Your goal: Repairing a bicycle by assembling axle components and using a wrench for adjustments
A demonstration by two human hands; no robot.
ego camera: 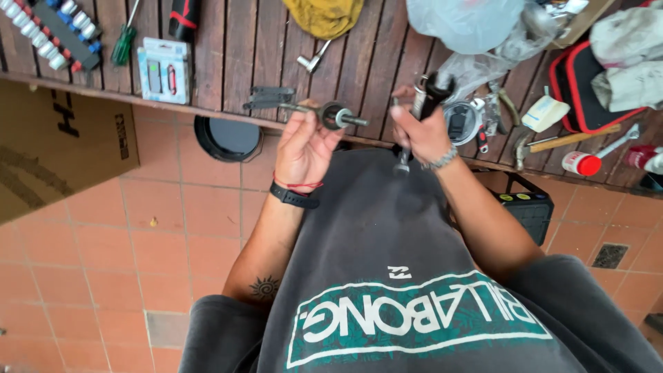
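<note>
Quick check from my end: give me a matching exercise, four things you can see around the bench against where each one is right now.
Things:
1. bolt with round black part
2. socket rail
3. hammer
4. yellow cloth

Places:
A. top edge of the bench, middle
B. pinched in the left hand
C. far left end of the bench
D. lying on the bench to the right, beyond the right hand

Pairs: 1-B, 2-C, 3-D, 4-A. The right hand grips a dark-handled tool upright.
</note>
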